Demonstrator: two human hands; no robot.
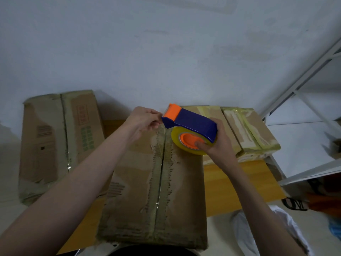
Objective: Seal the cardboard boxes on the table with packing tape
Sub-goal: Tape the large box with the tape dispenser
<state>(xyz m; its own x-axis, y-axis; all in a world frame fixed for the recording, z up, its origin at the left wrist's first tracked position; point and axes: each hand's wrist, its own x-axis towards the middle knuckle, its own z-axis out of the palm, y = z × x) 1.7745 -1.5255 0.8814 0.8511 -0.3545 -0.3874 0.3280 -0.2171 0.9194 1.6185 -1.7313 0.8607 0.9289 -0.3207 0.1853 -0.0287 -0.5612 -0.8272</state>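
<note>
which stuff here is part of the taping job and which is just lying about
Job: blue and orange tape dispenser, worn brown cardboard box in front, left hand, right hand.
Lying about: white metal shelf rack, white cloth on the floor.

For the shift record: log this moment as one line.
stage: pulling tape end | right hand: holds tape dispenser | left hand: pinches at its orange nose | centre box: centre seam untaped | side boxes: taped
</note>
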